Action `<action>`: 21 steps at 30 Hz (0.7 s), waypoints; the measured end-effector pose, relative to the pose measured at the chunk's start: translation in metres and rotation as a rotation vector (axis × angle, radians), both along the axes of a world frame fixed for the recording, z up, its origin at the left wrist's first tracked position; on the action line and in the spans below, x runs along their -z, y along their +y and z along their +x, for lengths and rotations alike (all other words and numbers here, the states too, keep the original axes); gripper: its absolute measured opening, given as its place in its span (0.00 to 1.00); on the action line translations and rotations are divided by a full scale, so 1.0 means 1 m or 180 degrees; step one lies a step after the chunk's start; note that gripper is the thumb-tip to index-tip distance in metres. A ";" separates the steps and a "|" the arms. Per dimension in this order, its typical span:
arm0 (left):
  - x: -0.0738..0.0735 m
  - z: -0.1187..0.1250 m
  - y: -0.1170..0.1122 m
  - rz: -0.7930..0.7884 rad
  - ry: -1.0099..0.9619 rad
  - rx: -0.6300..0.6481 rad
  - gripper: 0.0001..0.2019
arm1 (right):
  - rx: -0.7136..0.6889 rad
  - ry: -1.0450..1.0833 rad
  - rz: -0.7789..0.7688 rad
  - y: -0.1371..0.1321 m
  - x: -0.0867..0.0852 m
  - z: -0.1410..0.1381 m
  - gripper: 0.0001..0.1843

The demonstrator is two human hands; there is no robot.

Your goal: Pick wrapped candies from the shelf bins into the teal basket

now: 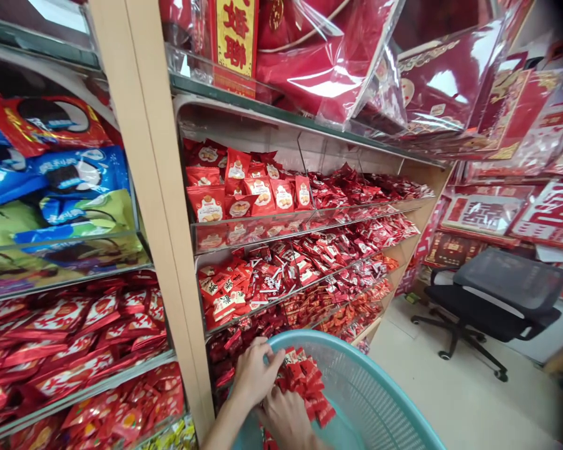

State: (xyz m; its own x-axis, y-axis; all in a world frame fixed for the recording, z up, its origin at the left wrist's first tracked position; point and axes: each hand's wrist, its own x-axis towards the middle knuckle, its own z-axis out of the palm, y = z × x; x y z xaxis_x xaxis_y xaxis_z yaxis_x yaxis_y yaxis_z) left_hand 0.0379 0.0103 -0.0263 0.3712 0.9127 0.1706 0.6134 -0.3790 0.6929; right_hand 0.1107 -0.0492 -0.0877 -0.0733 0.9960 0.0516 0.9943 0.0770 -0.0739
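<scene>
Red candy packets [304, 381] are piled up in a teal plastic basket [385, 400] at the bottom of the frame, right up against the shelf front. Both hands are in there with them. The left hand [256, 375] sits on the left edge of the pile, fingers curled over a few packets near the basket rim, so that grip looks closed around candy, though exactly how many packets it has is hard to tell. The right hand [286, 419] is lower, just beside the left one and touching the pile too; its fingers are tucked under from this angle, so I can't tell if that grip is holding anything or just resting there.

Shelving [145, 187] takes up the whole left side: tilted clear bins full of more red wrapped sweets [281, 275], plus blue and green cookie bags [70, 181] on the upper left. Red gift bags in plastic [338, 69] hang up top. A black office chair [492, 300] stands well apart on the pale floor [450, 387] to the right.
</scene>
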 end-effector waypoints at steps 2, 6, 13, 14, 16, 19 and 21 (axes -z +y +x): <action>0.000 0.000 -0.002 -0.0016 -0.0007 -0.0019 0.16 | 0.0022 0.0002 0.0050 -0.004 -0.003 0.002 0.09; 0.000 -0.004 -0.003 -0.0005 -0.0016 -0.0069 0.17 | 0.0111 -0.0003 0.0111 -0.009 -0.038 0.014 0.11; -0.006 -0.012 -0.004 -0.0156 -0.0258 -0.0128 0.20 | 0.0094 0.0133 0.0471 0.001 -0.127 0.038 0.09; -0.006 -0.013 -0.004 -0.0150 -0.0271 -0.0141 0.20 | 0.0047 0.0168 0.0474 0.004 -0.140 0.039 0.09; -0.005 -0.015 -0.005 -0.0116 -0.0234 -0.0167 0.20 | -0.0021 0.0335 0.0486 0.012 -0.165 0.037 0.10; -0.003 -0.014 -0.007 -0.0070 -0.0159 -0.0231 0.23 | -0.0234 0.0856 0.0797 0.037 -0.197 0.028 0.12; -0.002 -0.013 -0.008 -0.0017 -0.0117 -0.0287 0.23 | -0.0418 0.1226 0.1094 0.062 -0.211 0.019 0.12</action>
